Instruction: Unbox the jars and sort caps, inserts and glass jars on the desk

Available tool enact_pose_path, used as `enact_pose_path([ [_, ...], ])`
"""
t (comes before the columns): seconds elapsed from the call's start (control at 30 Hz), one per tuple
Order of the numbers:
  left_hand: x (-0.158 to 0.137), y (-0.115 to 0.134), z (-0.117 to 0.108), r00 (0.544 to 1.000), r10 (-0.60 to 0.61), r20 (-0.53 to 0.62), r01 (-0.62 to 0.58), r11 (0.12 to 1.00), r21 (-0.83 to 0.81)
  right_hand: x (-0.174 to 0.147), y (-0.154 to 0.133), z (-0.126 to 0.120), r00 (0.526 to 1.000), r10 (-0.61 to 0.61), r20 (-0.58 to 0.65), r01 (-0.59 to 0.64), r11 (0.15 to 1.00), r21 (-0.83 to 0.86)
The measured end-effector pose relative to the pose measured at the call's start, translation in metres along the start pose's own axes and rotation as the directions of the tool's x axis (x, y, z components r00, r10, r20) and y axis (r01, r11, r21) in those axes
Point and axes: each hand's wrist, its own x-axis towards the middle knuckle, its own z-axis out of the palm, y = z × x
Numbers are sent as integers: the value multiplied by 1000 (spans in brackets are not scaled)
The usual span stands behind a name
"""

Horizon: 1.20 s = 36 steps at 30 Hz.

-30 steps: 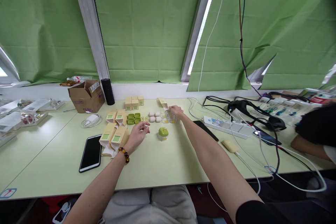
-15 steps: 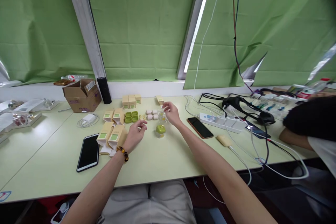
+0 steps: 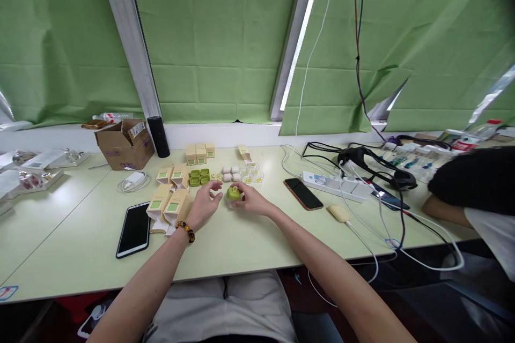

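My right hand (image 3: 250, 200) is closed round a small clear jar with a green cap (image 3: 233, 193), low over the table in front of me. On the other side of the jar is my left hand (image 3: 206, 202), its fingers apart and holding nothing. Behind the hands lie green square caps (image 3: 199, 177), tiny yellowish pieces (image 3: 216, 177), pale pink cylinders (image 3: 230, 174) and clear round pieces with yellow centres (image 3: 252, 173). Open cream cartons (image 3: 174, 207) stand close to my left wrist.
Small cream boxes (image 3: 200, 153) stand farther back, near a cardboard box (image 3: 125, 146) and a black cylinder (image 3: 159, 138). A phone (image 3: 133, 229) lies left; another phone (image 3: 303, 194), a power strip (image 3: 338, 186) and cables spread right. A person's arm (image 3: 446, 214) rests at far right.
My right hand has come from the clear pieces toward me and closed on the green-capped jar, which now sits a little farther left. My left hand stays beside it, still open.
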Motion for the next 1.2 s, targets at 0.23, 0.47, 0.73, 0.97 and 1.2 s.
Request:
enact_pose_path([
  [0.23, -7, 9, -2, 995, 16, 94, -22, 998, 59, 5, 2, 36, 995, -86, -45, 92, 986, 139],
  [0.47, 6, 10, -6, 992, -123, 22, 125, 987, -99, 0, 4, 36, 996, 25, -81, 5, 935, 354],
  [0.73, 15, 3, -13, 962, -267, 56, 232, 692, -684, -7, -20, 31, 998, 6, -55, 29, 792, 610],
  [0.97, 18, -9, -16, 940, -336, 55, 256, 591, -765, -9, -29, 26, 992, -51, -114, 110, 792, 600],
  [1.2, 16, -11, -13, 934, -353, 59, 265, 573, -776, -11, -34, 21, 986, -71, -152, 153, 745, 649],
])
